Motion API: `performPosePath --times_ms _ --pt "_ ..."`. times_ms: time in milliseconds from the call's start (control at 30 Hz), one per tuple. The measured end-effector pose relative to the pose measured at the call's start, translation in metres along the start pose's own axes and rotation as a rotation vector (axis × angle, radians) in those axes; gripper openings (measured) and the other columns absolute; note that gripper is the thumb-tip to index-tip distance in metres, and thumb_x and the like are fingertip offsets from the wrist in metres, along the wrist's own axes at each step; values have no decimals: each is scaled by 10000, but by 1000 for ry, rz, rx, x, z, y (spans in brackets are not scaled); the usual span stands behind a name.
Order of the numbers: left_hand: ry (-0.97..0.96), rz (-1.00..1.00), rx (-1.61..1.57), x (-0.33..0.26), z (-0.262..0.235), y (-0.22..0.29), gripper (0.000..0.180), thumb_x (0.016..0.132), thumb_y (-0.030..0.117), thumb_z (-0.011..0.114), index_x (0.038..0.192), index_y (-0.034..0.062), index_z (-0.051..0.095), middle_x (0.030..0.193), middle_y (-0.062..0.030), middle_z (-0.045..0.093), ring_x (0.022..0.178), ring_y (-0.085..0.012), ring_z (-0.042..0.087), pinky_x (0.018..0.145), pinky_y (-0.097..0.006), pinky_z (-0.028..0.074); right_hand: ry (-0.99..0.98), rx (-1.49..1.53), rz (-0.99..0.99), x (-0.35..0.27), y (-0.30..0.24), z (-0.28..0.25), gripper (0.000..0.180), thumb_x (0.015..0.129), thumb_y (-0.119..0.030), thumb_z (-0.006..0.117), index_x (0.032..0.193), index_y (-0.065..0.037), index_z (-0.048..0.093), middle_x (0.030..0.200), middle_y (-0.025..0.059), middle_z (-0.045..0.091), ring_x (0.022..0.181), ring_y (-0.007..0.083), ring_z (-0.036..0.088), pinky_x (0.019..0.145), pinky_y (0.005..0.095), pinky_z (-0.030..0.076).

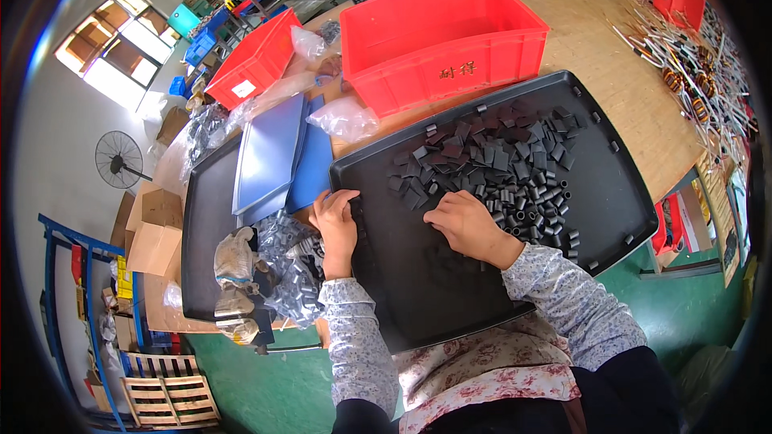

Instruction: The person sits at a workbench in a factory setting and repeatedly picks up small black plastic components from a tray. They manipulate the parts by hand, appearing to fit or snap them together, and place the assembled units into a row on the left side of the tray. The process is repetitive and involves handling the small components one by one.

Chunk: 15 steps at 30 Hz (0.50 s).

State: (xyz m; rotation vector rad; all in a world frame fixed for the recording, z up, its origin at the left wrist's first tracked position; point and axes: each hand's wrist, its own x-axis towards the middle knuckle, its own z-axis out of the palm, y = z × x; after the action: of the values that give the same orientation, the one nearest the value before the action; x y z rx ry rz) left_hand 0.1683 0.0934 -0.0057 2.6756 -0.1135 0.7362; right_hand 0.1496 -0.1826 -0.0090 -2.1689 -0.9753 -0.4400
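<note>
A large black tray [402, 273] lies in front of me, tilted across the table. Small black pieces are heaped in its far right half: flat plates [458, 153] at the back and short tubes [531, 201] nearer. My right hand [466, 227] is over the tray at the heap's left edge, fingertips pinched together; what they hold, if anything, is hidden. At the tray's left rim is my left hand [336, 229], its fingers curled together near small black pieces on the rim [358, 221]. I cannot make out anything between those fingers.
Behind the tray stands a red bin [442, 56], with a second red bin [257, 56] to its left. Blue sheets [273, 153], a bag of grey parts [289, 265] and worn gloves [235, 273] lie on the left. Bundled wires [700, 80] cover the table's right side.
</note>
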Motion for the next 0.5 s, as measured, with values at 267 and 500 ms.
performPosePath --times_ms 267,500 --pt "-23 131 -293 -3 -18 69 232 795 122 745 1023 100 710 1105 -66 685 1071 -292 591 950 -423 409 287 297 260 11 -11 -11 244 793 31 685 1019 -30 614 927 116 674 853 336 659 736 408 537" --pt "-425 -267 -1113 -28 13 96 136 884 1 696 904 4 562 953 -79 672 765 -72 611 655 -230 515 148 393 342 12 -7 -15 382 745 54 705 1092 -42 578 980 95 655 918 318 647 773 409 534"
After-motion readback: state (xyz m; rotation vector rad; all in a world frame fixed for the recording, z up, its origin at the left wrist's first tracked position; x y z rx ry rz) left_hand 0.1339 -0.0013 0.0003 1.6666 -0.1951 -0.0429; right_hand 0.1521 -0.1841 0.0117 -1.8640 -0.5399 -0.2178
